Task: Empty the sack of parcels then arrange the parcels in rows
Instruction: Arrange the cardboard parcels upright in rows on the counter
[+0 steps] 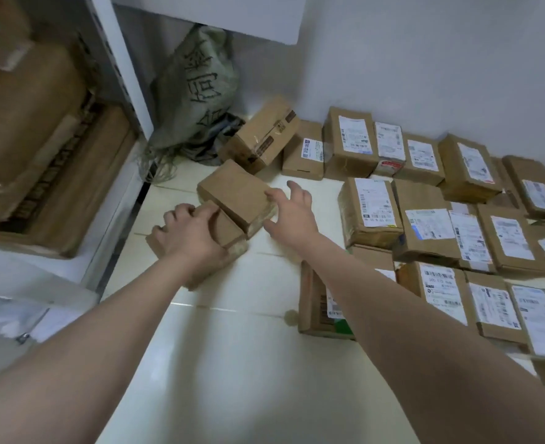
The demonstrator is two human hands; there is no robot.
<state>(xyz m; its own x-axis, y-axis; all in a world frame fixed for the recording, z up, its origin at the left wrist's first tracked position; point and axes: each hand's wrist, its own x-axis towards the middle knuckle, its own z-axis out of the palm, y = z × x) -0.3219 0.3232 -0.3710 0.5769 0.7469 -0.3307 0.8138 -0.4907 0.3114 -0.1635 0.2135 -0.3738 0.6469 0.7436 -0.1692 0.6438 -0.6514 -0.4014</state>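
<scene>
A grey-green woven sack (197, 100) with black characters slumps in the far corner against the wall. Several brown cardboard parcels with white labels lie in rows (425, 225) on the right of the pale floor. Two plain brown parcels lie apart near the middle. My left hand (188, 232) grips the nearer, lower parcel (229, 232) from above. The farther parcel (236, 193) leans over it, and my right hand (292, 213) is at its right edge with fingers spread, touching or almost touching it. One more parcel (261, 136) lies tilted next to the sack.
A white shelf unit (117, 75) on the left holds large plastic-wrapped brown cartons (40, 139). The white wall (425, 59) bounds the far side. A parcel with green tape (316, 302) lies by my right forearm. Bare pale floor (232, 363) stretches towards me.
</scene>
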